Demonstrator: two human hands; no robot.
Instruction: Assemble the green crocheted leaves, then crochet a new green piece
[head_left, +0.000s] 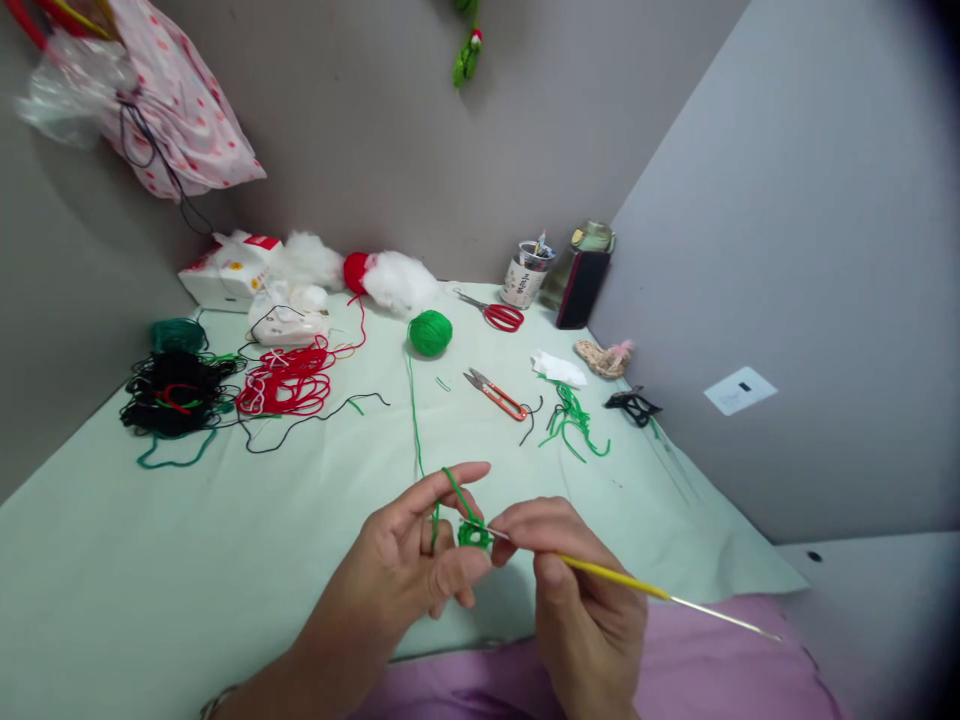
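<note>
Head view, left hand (409,565) pinching one crochet piece (474,535), right hand (577,590) clasping one hook (615,577)

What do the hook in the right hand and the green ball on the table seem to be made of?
Crochet hook in the right hand: yellow handle, perhaps plastic or paint; thin grey ends glint like metal. Green ball: matte yarn, wound strands visible; the fibre cannot be told.

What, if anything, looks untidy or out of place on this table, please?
Black yarn lies in a loose tangle at the left edge, red yarn sprawls beside it, and green offcuts lie scattered at right.
</note>
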